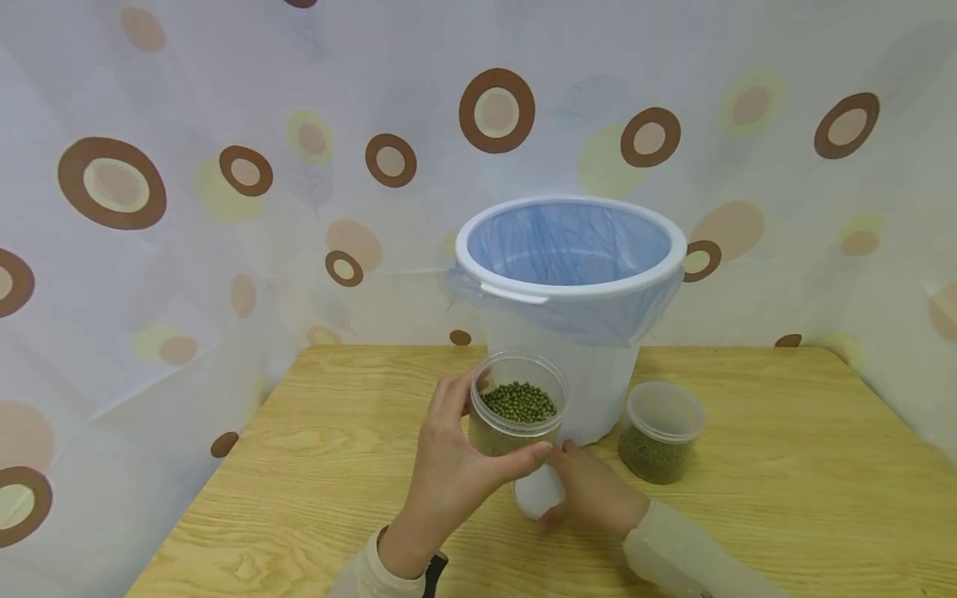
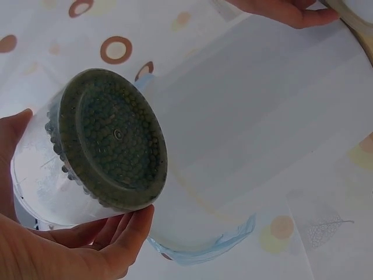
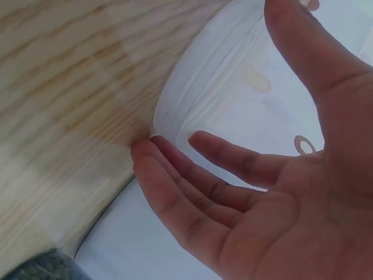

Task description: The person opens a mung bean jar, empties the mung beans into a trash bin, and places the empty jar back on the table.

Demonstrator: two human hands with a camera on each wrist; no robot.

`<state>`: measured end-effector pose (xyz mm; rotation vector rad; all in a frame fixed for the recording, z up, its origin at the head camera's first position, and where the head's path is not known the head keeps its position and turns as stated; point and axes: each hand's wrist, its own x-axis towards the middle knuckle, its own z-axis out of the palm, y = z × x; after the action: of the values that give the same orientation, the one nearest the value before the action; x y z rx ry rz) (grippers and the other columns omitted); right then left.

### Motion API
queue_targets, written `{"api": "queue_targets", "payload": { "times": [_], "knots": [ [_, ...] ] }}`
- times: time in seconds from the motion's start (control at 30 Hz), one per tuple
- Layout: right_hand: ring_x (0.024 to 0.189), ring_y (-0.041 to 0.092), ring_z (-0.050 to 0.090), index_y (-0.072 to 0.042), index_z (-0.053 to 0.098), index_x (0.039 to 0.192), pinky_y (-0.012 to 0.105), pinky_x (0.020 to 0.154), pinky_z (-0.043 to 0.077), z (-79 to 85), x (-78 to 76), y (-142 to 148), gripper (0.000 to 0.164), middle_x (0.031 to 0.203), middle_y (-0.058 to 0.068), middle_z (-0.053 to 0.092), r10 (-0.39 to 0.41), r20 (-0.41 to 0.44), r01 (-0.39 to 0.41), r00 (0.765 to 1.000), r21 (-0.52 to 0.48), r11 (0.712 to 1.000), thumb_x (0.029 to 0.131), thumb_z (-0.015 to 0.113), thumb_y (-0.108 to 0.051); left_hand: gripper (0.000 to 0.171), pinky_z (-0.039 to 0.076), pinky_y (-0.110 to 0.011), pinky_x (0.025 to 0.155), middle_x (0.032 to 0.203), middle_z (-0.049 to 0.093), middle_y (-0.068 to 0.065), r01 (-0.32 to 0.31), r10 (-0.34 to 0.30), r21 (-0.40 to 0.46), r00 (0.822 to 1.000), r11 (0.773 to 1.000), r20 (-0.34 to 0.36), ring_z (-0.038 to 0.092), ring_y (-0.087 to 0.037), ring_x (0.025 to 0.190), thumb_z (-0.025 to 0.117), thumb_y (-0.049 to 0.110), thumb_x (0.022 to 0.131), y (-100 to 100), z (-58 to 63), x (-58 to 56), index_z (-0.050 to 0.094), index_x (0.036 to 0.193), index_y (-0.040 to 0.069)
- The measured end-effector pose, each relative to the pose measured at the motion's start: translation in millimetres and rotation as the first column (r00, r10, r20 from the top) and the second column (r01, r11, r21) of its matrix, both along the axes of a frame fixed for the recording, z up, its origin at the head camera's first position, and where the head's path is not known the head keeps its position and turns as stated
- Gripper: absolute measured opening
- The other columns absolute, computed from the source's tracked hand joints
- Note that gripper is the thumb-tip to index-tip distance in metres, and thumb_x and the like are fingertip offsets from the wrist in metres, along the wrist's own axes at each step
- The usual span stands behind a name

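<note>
My left hand (image 1: 449, 473) holds a clear round jar (image 1: 516, 444) above the table, thumb on one side and fingers on the other. Green beans that look like mung beans (image 1: 521, 402) fill part of it, and its top is uncovered. The left wrist view shows the jar's base (image 2: 116, 137) from below. Low by the table, my right hand (image 1: 594, 490) grips a whitish round lid (image 1: 537, 492) at its edge, between thumb and fingers. In the right wrist view, fingertips touch the rim of that lid (image 3: 192, 76); part of the thumb tip is out of frame.
Behind the hands stands a tall white bin (image 1: 598, 374) lined with a blue plastic bag (image 1: 568, 237). To its right, a second clear jar (image 1: 661, 432) with green contents sits on the wooden table (image 1: 336, 465). A patterned cloth (image 1: 299, 83) hangs behind the table.
</note>
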<state>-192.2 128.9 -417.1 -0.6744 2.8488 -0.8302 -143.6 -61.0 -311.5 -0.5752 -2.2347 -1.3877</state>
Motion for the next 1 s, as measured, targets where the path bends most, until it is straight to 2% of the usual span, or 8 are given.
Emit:
{"api": "queue_targets", "payload": {
  "times": [0.17,0.33,0.43,0.57,0.63,0.77,0.87,1.0],
  "knots": [
    [0.097,0.034,0.058,-0.001,0.049,0.135,0.052,0.086,0.047,3.0,1.1,5,0.093,0.111,0.017,0.058,0.047,-0.02,-0.047,0.999,0.012,0.999,0.057,0.089,-0.034,0.083,0.045,-0.035,0.086,0.112,0.055,-0.001,0.008,-0.008,0.001,1.0,1.0,0.003,0.051,-0.014,0.101,0.091,0.03,0.061,-1,-0.5,0.2,0.053,0.134,0.015],
    [0.086,0.026,0.061,-0.001,0.06,0.114,0.041,0.076,0.052,9.5,2.3,11,0.056,0.098,0.007,0.063,0.102,-0.152,-0.087,0.983,0.101,0.991,0.073,0.081,-0.034,0.083,0.045,-0.037,0.087,0.112,0.054,-0.001,0.015,-0.016,0.008,1.0,1.0,0.016,0.051,-0.015,0.103,0.09,0.029,0.062,-1,-0.2,1.1,0.052,0.135,0.016],
    [0.077,0.021,0.06,0.0,0.063,0.105,0.035,0.068,0.052,21.6,4.0,16,0.041,0.091,0.005,0.063,0.092,-0.124,-0.081,0.988,0.098,0.992,0.08,0.077,-0.029,0.083,0.045,-0.037,0.087,0.113,0.054,-0.001,0.017,-0.017,0.006,1.0,1.0,0.021,0.051,-0.015,0.102,0.09,0.03,0.063,-2,-0.2,1.4,0.052,0.135,0.017],
    [0.064,0.009,0.053,0.0,0.066,0.104,0.026,0.057,0.048,44.6,6.7,27,0.032,0.08,-0.002,0.06,0.135,-0.04,-0.134,0.99,0.012,0.991,0.086,0.072,-0.025,0.083,0.045,-0.037,0.085,0.113,0.054,-0.001,0.007,-0.007,0.007,1.0,1.0,0.026,0.05,-0.014,0.101,0.089,0.032,0.063,-3,-0.5,2.0,0.052,0.135,0.016],
    [0.059,0.004,0.047,-0.003,0.069,0.1,0.023,0.053,0.043,57.8,7.4,35,0.024,0.074,-0.007,0.057,0.195,-0.021,-0.196,0.981,-0.051,0.979,0.09,0.067,-0.025,0.083,0.045,-0.037,0.086,0.114,0.054,-0.001,0.003,-0.004,0.012,1.0,1.0,0.029,0.05,-0.014,0.102,0.09,0.032,0.063,-3,-0.5,2.4,0.052,0.135,0.016],
    [0.058,0.002,0.049,-0.01,0.071,0.096,0.024,0.052,0.046,87.8,9.2,53,0.015,0.07,-0.012,0.057,0.303,0.005,-0.294,0.953,-0.229,0.928,0.095,0.061,-0.021,0.084,0.045,-0.038,0.087,0.115,0.054,-0.001,0.007,-0.008,0.022,1.0,1.0,0.028,0.051,-0.014,0.103,0.09,0.032,0.062,-2,-1.1,2.2,0.051,0.135,0.017],
    [0.062,0.008,0.056,-0.01,0.07,0.1,0.029,0.058,0.051,110.3,10.6,67,0.015,0.073,-0.003,0.061,0.371,0.035,-0.334,0.928,-0.367,0.869,0.097,0.056,-0.013,0.083,0.045,-0.038,0.087,0.115,0.054,-0.002,0.009,-0.009,0.024,1.0,1.0,0.027,0.051,-0.014,0.103,0.09,0.031,0.062,-2,-1.6,2.0,0.052,0.135,0.017],
    [0.076,0.018,0.061,-0.012,0.068,0.11,0.031,0.072,0.053,138.2,12.1,87,0.021,0.086,0.006,0.066,0.348,0.047,-0.288,0.936,-0.464,0.838,0.099,0.05,-0.009,0.082,0.045,-0.038,0.087,0.114,0.054,-0.002,0.003,-0.004,0.022,1.0,1.0,0.029,0.051,-0.015,0.102,0.09,0.029,0.061,-2,-2.0,1.1,0.053,0.133,0.016]
  ]
}}
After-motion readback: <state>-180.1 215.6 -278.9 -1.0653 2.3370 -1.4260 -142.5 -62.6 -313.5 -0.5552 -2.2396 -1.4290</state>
